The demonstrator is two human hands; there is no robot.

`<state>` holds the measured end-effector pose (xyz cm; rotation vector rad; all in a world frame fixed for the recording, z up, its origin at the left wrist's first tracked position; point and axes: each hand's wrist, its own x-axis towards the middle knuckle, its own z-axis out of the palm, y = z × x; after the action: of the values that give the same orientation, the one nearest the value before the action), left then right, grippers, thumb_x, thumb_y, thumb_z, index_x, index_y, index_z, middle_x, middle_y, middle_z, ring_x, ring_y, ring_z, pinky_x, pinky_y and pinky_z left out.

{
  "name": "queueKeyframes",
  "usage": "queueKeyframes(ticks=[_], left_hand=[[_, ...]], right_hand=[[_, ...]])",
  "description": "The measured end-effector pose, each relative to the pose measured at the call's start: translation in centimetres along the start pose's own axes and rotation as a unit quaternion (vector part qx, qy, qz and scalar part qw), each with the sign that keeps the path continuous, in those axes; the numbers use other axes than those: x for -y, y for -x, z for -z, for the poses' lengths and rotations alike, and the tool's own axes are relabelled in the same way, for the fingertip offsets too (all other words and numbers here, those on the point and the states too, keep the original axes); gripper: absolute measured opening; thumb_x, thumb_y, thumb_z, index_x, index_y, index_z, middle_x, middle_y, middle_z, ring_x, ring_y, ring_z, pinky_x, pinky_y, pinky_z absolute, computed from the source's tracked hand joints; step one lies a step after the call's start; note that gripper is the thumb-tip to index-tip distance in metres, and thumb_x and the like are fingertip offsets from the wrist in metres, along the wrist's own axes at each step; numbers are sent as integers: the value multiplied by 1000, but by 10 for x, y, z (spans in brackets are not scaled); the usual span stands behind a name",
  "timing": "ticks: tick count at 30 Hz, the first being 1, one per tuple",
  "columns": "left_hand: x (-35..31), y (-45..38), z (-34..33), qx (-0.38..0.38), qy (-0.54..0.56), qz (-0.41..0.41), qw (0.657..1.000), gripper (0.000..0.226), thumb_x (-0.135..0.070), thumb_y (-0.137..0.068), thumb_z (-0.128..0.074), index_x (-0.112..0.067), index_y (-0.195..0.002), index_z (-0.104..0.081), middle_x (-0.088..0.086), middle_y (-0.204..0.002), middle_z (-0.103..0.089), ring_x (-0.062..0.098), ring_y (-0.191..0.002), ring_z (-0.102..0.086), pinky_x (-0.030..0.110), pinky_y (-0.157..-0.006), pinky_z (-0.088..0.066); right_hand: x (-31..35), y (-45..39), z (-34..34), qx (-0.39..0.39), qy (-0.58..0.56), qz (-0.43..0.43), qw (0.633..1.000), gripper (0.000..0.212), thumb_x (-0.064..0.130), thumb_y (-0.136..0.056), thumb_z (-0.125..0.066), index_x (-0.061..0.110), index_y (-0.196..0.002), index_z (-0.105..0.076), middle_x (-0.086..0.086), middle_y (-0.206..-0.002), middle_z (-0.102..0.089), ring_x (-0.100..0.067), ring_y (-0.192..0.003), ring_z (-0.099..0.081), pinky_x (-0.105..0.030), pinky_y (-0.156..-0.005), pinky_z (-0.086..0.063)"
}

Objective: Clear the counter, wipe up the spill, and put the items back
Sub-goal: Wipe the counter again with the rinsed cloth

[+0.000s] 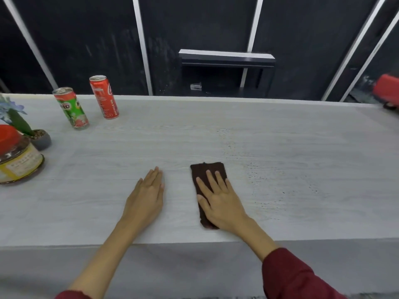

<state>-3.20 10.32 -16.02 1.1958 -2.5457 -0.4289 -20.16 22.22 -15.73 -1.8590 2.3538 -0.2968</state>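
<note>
My right hand [220, 199] lies flat with straight fingers on a folded dark brown cloth [201, 171] near the front middle of the pale grey counter [280, 147]. My left hand [148, 193] rests flat on the bare counter just left of the cloth, holding nothing. Small dark specks [269, 186] dot the counter to the right of the cloth. At the far left stand a green Milo can [72, 108] and a red Coca-Cola can [104, 98], both upright. A red-lidded jar [17, 156] and a small potted cactus [32, 132] sit at the left edge.
A red object [387, 89] shows at the far right edge. Behind the counter a dark wall holds a black shelf [226, 59] with a small clear cup [196, 86] below it. The counter's front edge runs under my forearms.
</note>
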Motion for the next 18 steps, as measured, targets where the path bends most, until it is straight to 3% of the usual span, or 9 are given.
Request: queueKeyframes(ticks=[5,9,12,14,18], left_hand=[[-4,0,-2,5,-15,-9,1000,49,-23,-99,-23,-8,-146,-18,3,-156,-14,14,-144,-11,28,-116,-5],[-1,-2,-4,7,-18,-9,1000,49,-24,-99,-23,-9,-145,-19,3,-156,-15,14,-144,-12,28,-116,-6],[-2,-1,-4,1,-15,-14,1000,49,-24,-99,-24,-9,-145,-19,3,-156,-15,14,-144,-12,28,-115,-6],[-2,-1,-3,3,-16,-18,1000,49,-24,-100,-23,-9,-146,-18,2,-156,-14,12,-144,-11,26,-114,-4],[-2,-6,-2,9,-11,-27,1000,49,-25,-100,-23,-10,-146,-18,1,-156,-13,12,-144,-10,26,-114,-3]], right_hand=[[-48,42,3,-45,31,3,998,79,62,-82,14,27,-145,-19,-4,-155,-13,-27,-144,-10,-37,-112,2],[-98,51,22,-14,22,-93,995,95,75,-61,30,33,-142,3,1,-157,2,-19,-145,6,-34,-116,2],[-100,33,28,-2,28,-141,990,95,74,-63,20,30,-145,0,-3,-158,4,-23,-145,7,-39,-117,0],[-81,17,23,-7,25,-135,991,90,64,-67,15,28,-147,-4,-6,-158,3,-26,-145,5,-42,-117,-1],[-34,12,7,-12,17,-47,999,95,69,-68,26,27,-147,-7,-6,-157,3,-28,-145,5,-37,-113,8]])
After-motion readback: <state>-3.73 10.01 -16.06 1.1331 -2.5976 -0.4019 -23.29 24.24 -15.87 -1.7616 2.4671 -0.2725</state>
